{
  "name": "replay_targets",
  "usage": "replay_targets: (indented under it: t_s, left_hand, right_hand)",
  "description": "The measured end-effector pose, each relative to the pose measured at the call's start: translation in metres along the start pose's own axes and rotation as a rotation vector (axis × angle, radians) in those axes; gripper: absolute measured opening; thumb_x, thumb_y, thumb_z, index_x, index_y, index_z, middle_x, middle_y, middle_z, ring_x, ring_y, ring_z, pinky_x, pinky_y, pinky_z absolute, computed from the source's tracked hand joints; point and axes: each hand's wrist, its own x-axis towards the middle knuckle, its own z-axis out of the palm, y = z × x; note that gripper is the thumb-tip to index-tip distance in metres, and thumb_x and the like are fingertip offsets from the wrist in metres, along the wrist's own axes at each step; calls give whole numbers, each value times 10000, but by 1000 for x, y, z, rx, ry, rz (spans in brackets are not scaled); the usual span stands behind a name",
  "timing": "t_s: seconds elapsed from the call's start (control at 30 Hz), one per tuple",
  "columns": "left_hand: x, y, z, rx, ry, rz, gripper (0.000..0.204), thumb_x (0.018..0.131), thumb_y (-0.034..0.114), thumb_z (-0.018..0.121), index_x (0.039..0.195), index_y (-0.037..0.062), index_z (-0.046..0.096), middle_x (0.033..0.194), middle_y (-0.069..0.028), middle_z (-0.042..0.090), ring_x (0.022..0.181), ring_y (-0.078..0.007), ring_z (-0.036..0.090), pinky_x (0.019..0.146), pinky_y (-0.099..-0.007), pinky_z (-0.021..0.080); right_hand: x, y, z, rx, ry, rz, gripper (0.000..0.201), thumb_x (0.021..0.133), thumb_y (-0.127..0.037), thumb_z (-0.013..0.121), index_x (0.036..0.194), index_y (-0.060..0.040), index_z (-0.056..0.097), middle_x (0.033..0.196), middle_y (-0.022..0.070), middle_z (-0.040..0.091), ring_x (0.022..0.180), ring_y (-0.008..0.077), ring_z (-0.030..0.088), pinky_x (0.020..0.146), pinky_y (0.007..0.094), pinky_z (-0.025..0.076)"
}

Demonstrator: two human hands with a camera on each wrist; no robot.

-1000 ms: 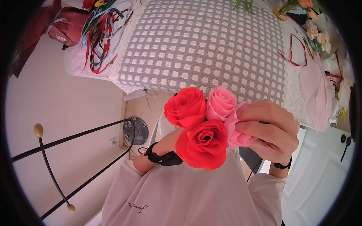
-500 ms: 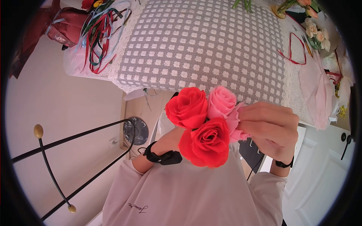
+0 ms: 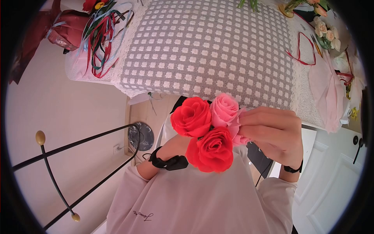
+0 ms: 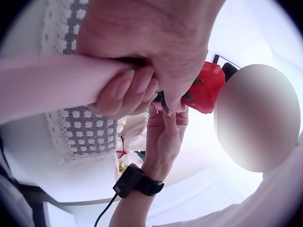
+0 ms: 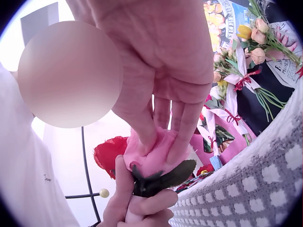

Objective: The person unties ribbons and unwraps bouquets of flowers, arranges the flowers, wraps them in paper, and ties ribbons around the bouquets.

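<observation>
Two red roses [image 3: 210,149] and two pink roses [image 3: 224,110] form a bunch in front of the person's chest. My left hand [image 4: 147,42] grips its pale pink wrapped stem bundle [image 4: 52,87] just below the blooms; in the head view the blooms hide that hand. From the right, my right hand [image 3: 274,132] pinches the petals of the outer pink rose [image 5: 158,151], thumb on one side and fingers on the other. Dark green leaves [image 5: 165,182] show under this bloom, directly above the left hand's fingers.
A grey-and-white checked cloth [image 3: 210,46] covers the table ahead. Tangled ribbons [image 3: 102,46] and a dark red wrapped bouquet [image 3: 68,31] lie at its left. On the right are a red ribbon [image 3: 307,48], pink wrapping [image 3: 327,93] and pale flowers [image 3: 325,33]. A black metal rack [image 3: 85,142] stands left.
The fingers of the right hand have drawn closer together on the pink petals. Lately the bunch and the right hand have shifted slightly left, the two rear blooms also coming nearer the body.
</observation>
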Motion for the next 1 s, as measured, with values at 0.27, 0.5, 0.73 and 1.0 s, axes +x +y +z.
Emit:
replay_targets:
  t_s: [0.27, 0.5, 0.73, 1.0]
  left_hand:
    - [28, 13, 14, 128, -34, 124, 519, 976, 182, 736, 1440, 55, 540, 1398, -87, 610, 1267, -224, 594, 1045, -359, 513]
    - [45, 32, 18, 245, -80, 213, 529, 973, 206, 740, 1444, 63, 546, 1416, -102, 602, 1297, -251, 580, 1066, -382, 493]
    - [53, 47, 24, 350, -115, 314, 539, 970, 229, 745, 1448, 70, 552, 1434, -117, 595, 1327, -278, 567, 1087, -406, 473]
    - [59, 2, 55, 601, 299, 460, 692, 951, 216, 753, 1546, 84, 426, 1546, -156, 484, 1430, -305, 484, 1143, -457, 426]
  right_hand:
    - [9, -2, -16, 11, 95, -12, 666, 714, -499, 878, 1100, 26, 746, 1184, 220, 710, 1054, 391, 688, 904, 449, 542]
    - [30, -14, 18, -104, -163, -8, 828, 754, -494, 838, 1379, 7, 630, 1478, 257, 552, 1331, 443, 552, 1059, 497, 477]
    - [33, -13, 22, -105, -186, 21, 866, 748, -452, 823, 1424, 29, 575, 1530, 247, 512, 1377, 447, 523, 1084, 527, 466]
    - [38, -20, 37, -220, -293, -17, 1040, 634, -511, 837, 1450, 59, 536, 1560, 242, 485, 1404, 436, 507, 1124, 542, 422]
